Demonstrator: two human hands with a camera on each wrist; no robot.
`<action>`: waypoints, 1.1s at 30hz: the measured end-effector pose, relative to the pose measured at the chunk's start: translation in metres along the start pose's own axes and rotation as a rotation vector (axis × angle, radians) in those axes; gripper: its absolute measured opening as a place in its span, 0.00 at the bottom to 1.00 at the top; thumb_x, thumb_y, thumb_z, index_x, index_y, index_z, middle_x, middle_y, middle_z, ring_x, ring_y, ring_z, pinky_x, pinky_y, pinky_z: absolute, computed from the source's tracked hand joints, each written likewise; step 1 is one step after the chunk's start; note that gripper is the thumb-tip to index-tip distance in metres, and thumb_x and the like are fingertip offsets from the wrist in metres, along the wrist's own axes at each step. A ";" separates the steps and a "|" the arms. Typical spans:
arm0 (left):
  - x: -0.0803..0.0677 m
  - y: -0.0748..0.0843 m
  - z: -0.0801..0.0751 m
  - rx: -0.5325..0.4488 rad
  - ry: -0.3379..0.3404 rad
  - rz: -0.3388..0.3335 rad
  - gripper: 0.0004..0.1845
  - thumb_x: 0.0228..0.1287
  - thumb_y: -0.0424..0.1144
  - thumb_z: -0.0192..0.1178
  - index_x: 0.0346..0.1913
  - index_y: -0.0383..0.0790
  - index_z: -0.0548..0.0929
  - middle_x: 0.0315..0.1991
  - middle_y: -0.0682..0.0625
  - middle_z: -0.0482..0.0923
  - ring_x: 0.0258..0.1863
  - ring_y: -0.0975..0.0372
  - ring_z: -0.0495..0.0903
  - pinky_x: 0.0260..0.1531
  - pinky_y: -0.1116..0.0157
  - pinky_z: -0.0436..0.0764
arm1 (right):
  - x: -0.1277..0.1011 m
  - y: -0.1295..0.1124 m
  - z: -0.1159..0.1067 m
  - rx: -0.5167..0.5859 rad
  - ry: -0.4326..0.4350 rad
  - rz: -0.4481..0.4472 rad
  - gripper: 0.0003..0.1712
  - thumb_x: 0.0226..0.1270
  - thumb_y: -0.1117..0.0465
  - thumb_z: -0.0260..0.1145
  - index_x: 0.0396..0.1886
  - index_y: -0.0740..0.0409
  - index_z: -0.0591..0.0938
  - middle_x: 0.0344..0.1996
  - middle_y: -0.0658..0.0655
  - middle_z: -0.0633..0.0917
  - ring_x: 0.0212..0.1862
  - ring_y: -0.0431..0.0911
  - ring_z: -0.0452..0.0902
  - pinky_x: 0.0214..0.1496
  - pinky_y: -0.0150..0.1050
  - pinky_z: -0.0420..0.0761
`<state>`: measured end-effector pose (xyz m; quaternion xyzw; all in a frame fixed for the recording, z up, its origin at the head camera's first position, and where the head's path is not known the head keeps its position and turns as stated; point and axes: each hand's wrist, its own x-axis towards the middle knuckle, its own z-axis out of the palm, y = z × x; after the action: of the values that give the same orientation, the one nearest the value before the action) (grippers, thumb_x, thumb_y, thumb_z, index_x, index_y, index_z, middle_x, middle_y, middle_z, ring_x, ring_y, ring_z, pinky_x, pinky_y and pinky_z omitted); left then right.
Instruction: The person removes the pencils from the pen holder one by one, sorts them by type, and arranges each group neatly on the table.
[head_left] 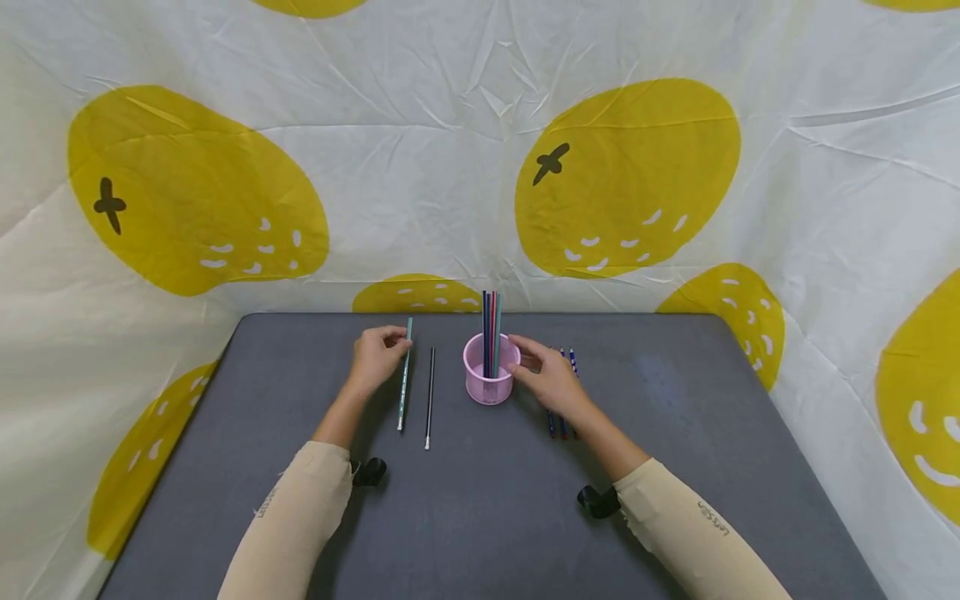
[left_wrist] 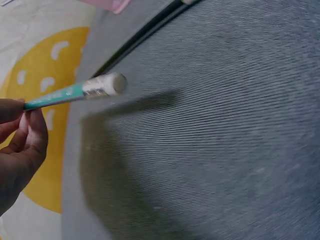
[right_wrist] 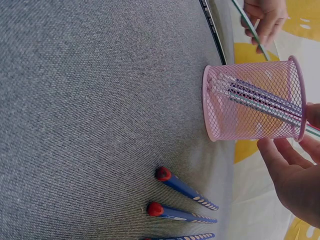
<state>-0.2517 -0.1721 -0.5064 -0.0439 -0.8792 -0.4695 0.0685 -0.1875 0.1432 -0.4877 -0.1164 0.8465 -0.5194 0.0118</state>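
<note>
My left hand pinches a teal pencil between thumb and fingers near its far end. In the left wrist view the pencil's white eraser points towards the camera, above its shadow on the table. The right hand holds the right side of a pink mesh pencil cup, fingers curved at its rim. Several pencils lean together inside the cup, dark, red and teal ones among them. Right of the left hand, a black pencil lies on the table.
Three blue patterned pencils with red ends lie to the right of the cup, partly hidden under the right forearm in the head view. The grey table ends at a white curtain with yellow fruit prints.
</note>
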 end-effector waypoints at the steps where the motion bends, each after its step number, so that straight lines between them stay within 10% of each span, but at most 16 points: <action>1: -0.001 -0.002 0.002 -0.007 -0.017 -0.021 0.14 0.66 0.33 0.68 0.52 0.29 0.88 0.38 0.39 0.89 0.29 0.60 0.87 0.31 0.69 0.85 | 0.000 0.000 0.000 0.002 0.002 -0.001 0.30 0.72 0.64 0.68 0.72 0.61 0.75 0.64 0.66 0.82 0.62 0.60 0.83 0.65 0.54 0.82; 13: -0.011 -0.010 0.017 -0.007 -0.120 -0.147 0.10 0.64 0.31 0.68 0.45 0.27 0.89 0.36 0.37 0.90 0.20 0.65 0.84 0.23 0.68 0.86 | 0.000 0.002 -0.001 -0.011 0.000 -0.005 0.30 0.72 0.63 0.68 0.72 0.61 0.75 0.64 0.66 0.82 0.61 0.60 0.83 0.65 0.54 0.82; 33: -0.016 -0.001 0.031 0.230 -0.003 -0.108 0.06 0.53 0.30 0.72 0.34 0.31 0.90 0.25 0.44 0.87 0.23 0.54 0.86 0.34 0.58 0.87 | -0.003 0.002 -0.002 -0.038 -0.010 -0.015 0.30 0.73 0.61 0.68 0.73 0.60 0.74 0.66 0.65 0.80 0.62 0.60 0.82 0.65 0.54 0.82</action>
<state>-0.2385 -0.1466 -0.5267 0.0110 -0.9283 -0.3688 0.0462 -0.1854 0.1464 -0.4892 -0.1257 0.8553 -0.5026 0.0100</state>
